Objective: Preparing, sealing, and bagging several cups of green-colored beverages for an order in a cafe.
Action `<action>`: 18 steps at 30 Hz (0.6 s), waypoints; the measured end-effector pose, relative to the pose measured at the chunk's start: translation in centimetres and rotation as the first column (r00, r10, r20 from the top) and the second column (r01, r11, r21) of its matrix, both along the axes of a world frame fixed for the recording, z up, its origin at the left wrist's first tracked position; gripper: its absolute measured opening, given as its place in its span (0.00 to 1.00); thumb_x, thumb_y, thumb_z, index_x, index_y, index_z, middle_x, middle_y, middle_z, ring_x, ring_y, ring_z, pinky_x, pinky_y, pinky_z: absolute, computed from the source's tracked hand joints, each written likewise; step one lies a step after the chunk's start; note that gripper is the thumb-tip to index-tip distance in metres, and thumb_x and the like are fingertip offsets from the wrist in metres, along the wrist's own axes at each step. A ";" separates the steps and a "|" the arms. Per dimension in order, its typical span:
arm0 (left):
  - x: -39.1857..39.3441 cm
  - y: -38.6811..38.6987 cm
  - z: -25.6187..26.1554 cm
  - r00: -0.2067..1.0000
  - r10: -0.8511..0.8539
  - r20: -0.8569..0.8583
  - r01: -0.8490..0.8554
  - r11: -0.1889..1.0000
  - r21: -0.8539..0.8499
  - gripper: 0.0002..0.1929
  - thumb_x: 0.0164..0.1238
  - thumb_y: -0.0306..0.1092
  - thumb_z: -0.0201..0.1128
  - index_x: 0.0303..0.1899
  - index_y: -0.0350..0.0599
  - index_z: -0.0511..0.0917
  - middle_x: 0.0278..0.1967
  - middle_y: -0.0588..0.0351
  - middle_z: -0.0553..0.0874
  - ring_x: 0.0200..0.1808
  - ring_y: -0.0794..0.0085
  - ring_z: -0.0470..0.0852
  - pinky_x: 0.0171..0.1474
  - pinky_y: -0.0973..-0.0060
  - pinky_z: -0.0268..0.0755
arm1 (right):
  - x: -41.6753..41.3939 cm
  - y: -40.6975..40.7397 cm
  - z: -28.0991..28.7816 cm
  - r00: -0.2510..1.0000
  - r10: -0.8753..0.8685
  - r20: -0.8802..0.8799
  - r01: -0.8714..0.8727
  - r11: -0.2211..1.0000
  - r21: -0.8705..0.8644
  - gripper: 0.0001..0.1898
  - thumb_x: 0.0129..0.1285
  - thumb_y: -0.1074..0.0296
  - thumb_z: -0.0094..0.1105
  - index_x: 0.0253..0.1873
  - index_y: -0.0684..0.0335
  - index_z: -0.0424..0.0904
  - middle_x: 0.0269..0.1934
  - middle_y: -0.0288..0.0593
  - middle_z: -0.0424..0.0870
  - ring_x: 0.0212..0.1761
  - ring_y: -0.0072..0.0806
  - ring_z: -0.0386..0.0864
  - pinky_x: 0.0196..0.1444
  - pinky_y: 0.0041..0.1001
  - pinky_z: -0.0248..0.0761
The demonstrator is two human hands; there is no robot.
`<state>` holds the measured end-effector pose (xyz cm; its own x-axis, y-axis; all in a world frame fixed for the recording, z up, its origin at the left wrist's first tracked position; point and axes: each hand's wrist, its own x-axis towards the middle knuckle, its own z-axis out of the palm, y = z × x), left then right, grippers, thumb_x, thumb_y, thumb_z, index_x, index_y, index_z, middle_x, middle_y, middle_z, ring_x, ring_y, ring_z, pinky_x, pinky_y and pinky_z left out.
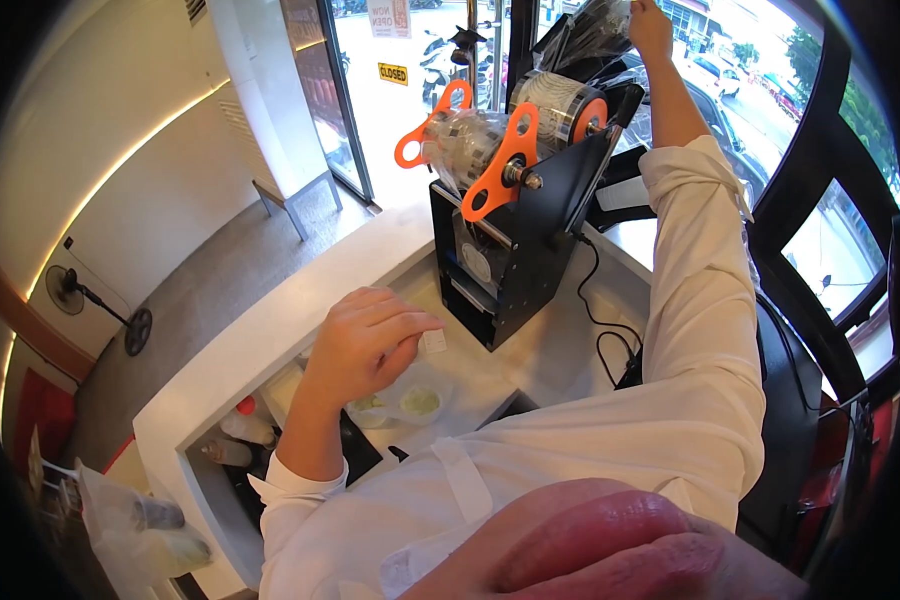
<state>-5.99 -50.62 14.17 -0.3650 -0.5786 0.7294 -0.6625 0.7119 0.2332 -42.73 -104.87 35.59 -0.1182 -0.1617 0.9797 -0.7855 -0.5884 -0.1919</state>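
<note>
My left hand (364, 349) is curled above the counter, thumb and forefinger close together. A small white label (435, 341) shows just beside their tips; whether they pinch it is unclear. Below are two clear plastic cups (420, 401) with pale green contents, partly behind my wrist. At the top right, my raised right hand (651, 34) grips crumpled clear plastic (596, 30). To its left stands a black cup sealing machine (525, 262) with orange roll holders (502, 161). It carries a roll of printed film (461, 146), and another film roll (559, 109) sits behind.
A white counter ledge (292, 300) curves along the left. Bottles (247, 427) stand in a recess under it. A black cable (592, 285) runs from the machine over the counter. Plastic bags with cups (150, 525) hang at the lower left. Window glass with dark frames rises at the right.
</note>
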 end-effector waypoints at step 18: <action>0.4 0.0 -0.5 1.000 0.016 0.001 -0.016 0.998 0.058 0.16 0.52 0.18 0.65 0.43 0.47 0.89 0.34 0.57 0.89 0.33 0.62 0.85 0.41 0.67 0.75 | 2.9 5.2 3.4 0.977 0.201 -0.070 -0.176 0.948 0.266 0.19 0.77 0.61 0.52 0.65 0.62 0.81 0.58 0.51 0.88 0.56 0.46 0.87 0.57 0.45 0.81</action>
<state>-5.57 -50.66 13.72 -0.3556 -0.6260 0.6941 -0.6741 0.6861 0.2734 -39.82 -99.68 38.95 0.0304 -0.4193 0.9073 -0.6867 -0.6684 -0.2859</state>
